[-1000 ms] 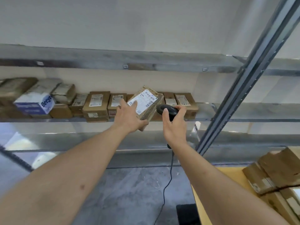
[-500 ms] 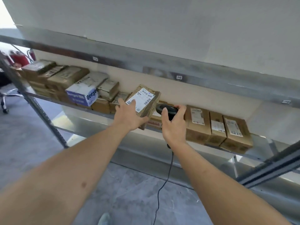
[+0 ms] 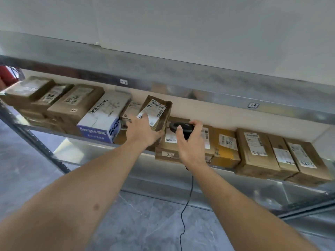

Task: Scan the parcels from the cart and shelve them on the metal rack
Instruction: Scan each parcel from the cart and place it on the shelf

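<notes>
My left hand [image 3: 143,131] holds a small brown parcel [image 3: 158,113] up in front of the metal rack's shelf [image 3: 183,82], white label facing me, thumb on the label's lower corner. To its right my right hand [image 3: 190,144] grips a black corded scanner [image 3: 181,128], whose head sits just beside the parcel's lower right edge. Behind both hands the rack's middle shelf carries a row of brown parcels [image 3: 253,151].
A blue and white box [image 3: 101,124] and stacked brown boxes [image 3: 54,102] fill the shelf's left part. The rack's dark upright [image 3: 36,142] slants down at the left. The scanner's cable [image 3: 186,205] hangs toward the grey floor [image 3: 154,223]. Something red [image 3: 7,75] shows at the far left.
The view has swung left along the rack and the cart has left the frame. Both hands keep the parcel and scanner together, held at about the same height.
</notes>
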Demonstrator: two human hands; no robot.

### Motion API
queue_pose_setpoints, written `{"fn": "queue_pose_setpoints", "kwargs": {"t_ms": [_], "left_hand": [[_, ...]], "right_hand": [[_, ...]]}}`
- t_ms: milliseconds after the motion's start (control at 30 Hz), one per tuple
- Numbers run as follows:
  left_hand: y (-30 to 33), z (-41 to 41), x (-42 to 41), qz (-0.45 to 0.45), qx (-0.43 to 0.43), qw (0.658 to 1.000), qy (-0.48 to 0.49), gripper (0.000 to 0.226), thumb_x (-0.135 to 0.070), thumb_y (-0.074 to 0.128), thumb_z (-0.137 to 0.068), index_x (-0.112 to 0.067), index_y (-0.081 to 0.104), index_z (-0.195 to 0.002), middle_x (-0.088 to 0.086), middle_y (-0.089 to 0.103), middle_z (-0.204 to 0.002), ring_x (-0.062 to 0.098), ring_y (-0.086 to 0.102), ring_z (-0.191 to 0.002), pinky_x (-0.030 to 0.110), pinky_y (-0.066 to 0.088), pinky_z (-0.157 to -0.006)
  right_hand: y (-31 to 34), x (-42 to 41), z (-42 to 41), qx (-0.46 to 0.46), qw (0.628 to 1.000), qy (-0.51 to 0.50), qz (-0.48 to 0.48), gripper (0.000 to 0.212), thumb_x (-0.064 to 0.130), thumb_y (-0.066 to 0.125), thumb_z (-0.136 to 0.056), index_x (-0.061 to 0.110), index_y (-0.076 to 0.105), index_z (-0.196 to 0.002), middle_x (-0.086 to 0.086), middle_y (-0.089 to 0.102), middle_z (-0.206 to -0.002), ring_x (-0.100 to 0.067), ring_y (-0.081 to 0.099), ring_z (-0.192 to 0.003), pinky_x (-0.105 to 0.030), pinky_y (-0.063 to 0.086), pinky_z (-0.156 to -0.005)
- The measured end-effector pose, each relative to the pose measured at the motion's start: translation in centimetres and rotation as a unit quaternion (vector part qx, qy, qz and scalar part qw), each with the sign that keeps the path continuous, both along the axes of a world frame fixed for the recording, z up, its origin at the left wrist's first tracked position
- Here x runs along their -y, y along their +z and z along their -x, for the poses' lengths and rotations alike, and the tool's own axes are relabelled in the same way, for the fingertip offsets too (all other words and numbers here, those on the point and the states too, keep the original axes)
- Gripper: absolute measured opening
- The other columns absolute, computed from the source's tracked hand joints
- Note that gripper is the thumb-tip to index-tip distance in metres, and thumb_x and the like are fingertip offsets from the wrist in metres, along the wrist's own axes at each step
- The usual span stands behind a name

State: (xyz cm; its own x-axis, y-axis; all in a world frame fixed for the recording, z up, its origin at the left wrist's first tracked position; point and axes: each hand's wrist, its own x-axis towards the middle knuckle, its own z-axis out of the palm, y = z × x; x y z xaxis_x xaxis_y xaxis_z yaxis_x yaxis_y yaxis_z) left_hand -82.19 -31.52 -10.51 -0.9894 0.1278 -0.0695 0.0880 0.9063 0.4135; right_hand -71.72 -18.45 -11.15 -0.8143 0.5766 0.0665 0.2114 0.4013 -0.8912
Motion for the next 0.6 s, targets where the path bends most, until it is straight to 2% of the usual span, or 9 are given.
{"fn": "queue_pose_setpoints", "kwargs": {"t_ms": [133, 233, 400, 600], "left_hand": [[-1.2, 2.7, 0.0, -0.007, -0.001, 1.000, -0.012, 0.092, -0.082, 0.072, -0.070, -0.025, 0.052, -0.140, 0.017, 0.054, -0.139, 0.041, 0.050, -0.128, 0.048, 0.051, -0.097], [-1.7, 3.9, -0.8, -0.010, 0.015, 1.000, -0.006, 0.097, -0.085, 0.073, -0.065, -0.026, 0.051, -0.139, 0.017, 0.055, -0.137, 0.042, 0.052, -0.125, 0.048, 0.052, -0.095], [-2.2, 4.8, -1.7, 0.019, 0.038, 0.999, 0.003, 0.105, -0.088, 0.074, -0.064, -0.026, 0.047, -0.144, 0.020, 0.042, -0.136, 0.042, 0.053, -0.121, 0.048, 0.052, -0.096], [-1.6, 5.5, -2.4, 0.077, 0.042, 0.996, 0.000, 0.088, -0.082, 0.068, -0.078, -0.016, 0.056, -0.135, 0.021, 0.033, -0.141, 0.042, 0.046, -0.127, 0.050, 0.049, -0.100]], "right_hand": [[-0.8, 0.6, 2.5, 0.014, 1.000, -0.020, -0.011, 0.032, 0.048, 0.054, -0.103, 0.039, 0.032, -0.126, 0.005, 0.067, -0.107, -0.015, 0.068, -0.091, -0.049, 0.060, -0.085], [-1.0, 0.3, 3.7, 0.025, 0.999, -0.025, -0.010, 0.034, 0.050, 0.053, -0.103, 0.038, 0.033, -0.128, 0.003, 0.067, -0.106, -0.016, 0.068, -0.089, -0.050, 0.060, -0.084], [-1.1, -0.5, 4.9, 0.033, 0.999, -0.025, -0.007, 0.037, 0.049, 0.053, -0.104, 0.033, 0.035, -0.132, 0.001, 0.067, -0.107, -0.018, 0.068, -0.089, -0.047, 0.059, -0.084], [-0.9, -1.9, 5.7, 0.030, 0.999, -0.023, 0.001, 0.035, 0.048, 0.053, -0.104, 0.034, 0.033, -0.130, 0.001, 0.067, -0.104, -0.017, 0.068, -0.088, -0.049, 0.060, -0.084]]}}
